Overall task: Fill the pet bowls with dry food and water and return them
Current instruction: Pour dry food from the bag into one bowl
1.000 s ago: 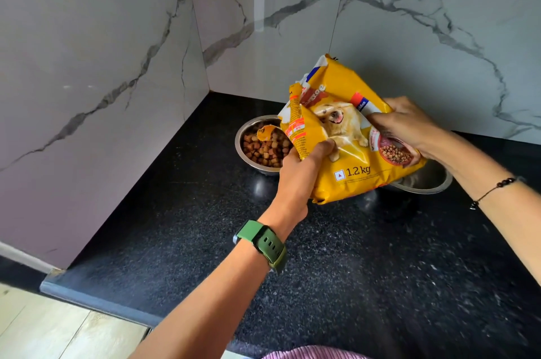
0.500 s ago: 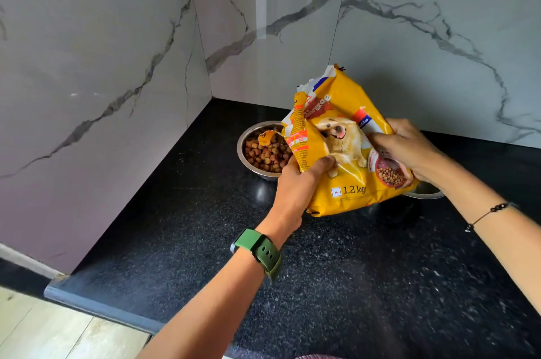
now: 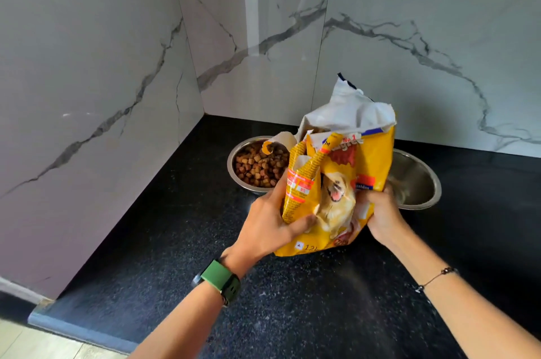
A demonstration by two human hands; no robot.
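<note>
Yellow food bag stands upright — left hand and right hand both clasp its sides.

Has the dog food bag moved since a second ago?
Yes. The dog food bag has swung from tipped over the kibble-filled bowl to upright, mouth up, base near the countertop.

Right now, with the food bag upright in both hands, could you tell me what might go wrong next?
The food bag has a torn, gaping top, so kibble could spill onto the black counter if it tips. The left hand and right hand grip only its lower half, so the top may flop over. The filled bowl and empty bowl sit close behind the bag, so setting it down carelessly could knock either.
</note>
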